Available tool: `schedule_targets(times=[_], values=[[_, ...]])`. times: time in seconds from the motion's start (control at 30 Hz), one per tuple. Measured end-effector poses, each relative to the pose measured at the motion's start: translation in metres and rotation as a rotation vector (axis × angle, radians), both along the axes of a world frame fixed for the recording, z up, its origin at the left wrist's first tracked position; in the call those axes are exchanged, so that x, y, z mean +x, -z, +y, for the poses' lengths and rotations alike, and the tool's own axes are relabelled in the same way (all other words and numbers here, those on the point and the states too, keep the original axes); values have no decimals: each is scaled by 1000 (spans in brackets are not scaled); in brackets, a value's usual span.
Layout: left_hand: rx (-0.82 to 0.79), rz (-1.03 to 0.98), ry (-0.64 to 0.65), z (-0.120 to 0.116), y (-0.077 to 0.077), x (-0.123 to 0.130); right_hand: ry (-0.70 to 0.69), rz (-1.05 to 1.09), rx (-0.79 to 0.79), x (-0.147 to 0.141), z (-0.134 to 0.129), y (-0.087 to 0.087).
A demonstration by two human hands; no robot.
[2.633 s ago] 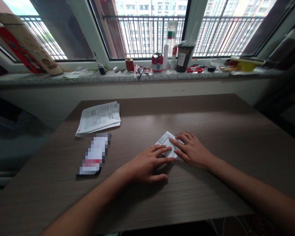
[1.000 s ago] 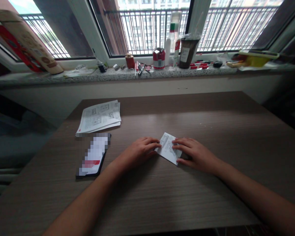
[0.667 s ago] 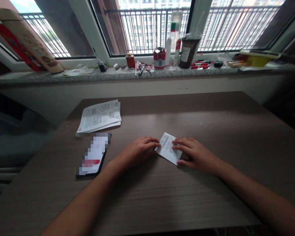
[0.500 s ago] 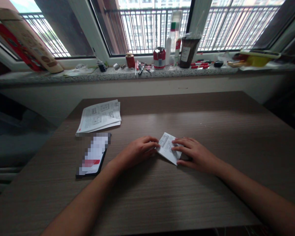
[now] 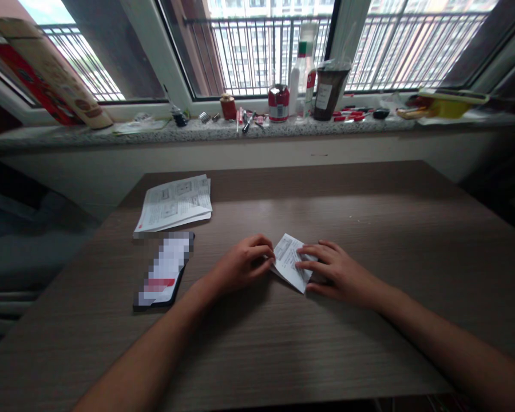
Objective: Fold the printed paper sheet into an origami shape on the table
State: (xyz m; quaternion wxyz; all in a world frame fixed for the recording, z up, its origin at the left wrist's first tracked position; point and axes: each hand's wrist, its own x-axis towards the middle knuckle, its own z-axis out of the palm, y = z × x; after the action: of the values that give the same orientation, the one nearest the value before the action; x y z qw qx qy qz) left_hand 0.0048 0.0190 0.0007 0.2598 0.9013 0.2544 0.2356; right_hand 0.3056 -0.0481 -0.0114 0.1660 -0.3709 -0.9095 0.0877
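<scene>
On the table (image 5: 274, 349), paper (image 5: 286, 260) (long axis unclear) points cornerwise away.

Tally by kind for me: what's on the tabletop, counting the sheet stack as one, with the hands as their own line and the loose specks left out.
Phone: 1
Stack of printed sheets: 1
Folded paper: 1
Hands: 2 (left hand, right hand)
Total: 5
</scene>
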Motion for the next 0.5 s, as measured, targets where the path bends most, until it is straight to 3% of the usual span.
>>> schedule_targets(times=[0.5], values=[[97, 16, -147, -1, 10, 19, -87, -51, -34, -9, -8, -2]])
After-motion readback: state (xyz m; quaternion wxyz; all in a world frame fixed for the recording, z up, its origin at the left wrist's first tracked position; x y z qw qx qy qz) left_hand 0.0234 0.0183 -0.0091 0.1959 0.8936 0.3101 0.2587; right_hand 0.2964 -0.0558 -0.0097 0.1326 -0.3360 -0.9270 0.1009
